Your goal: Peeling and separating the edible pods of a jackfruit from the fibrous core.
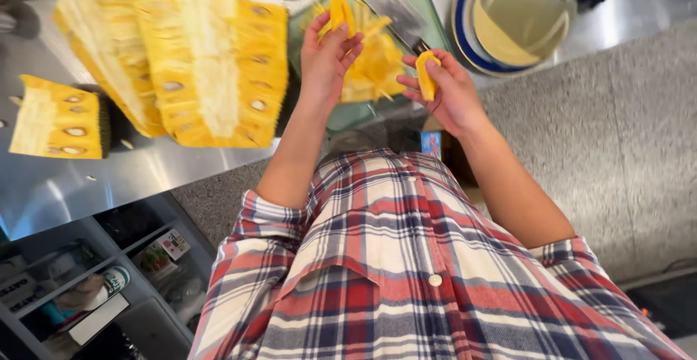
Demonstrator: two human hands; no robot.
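While both hands hover over steel surface (145, 178), left hand (328, 58) has fingers pinched on yellow jackfruit pod (340, 13), held up above messy pile of fruit strands (377, 66). Right hand (446, 91) grips second pod (427, 75), fingers curled round it. Big cleaver (388, 2) lies just behind pile. Huge cut jackfruit half (196, 69) sits left, smaller chunk (58, 116) beyond it. Blue-rimmed bowl (519, 15) off right. Plaid shirt (406, 273) fills bottom of view.

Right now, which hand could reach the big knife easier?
Probably the right hand: the knife handle ends just beside its fingers. The left hand is farther off. Both hold yellow fruit pieces.
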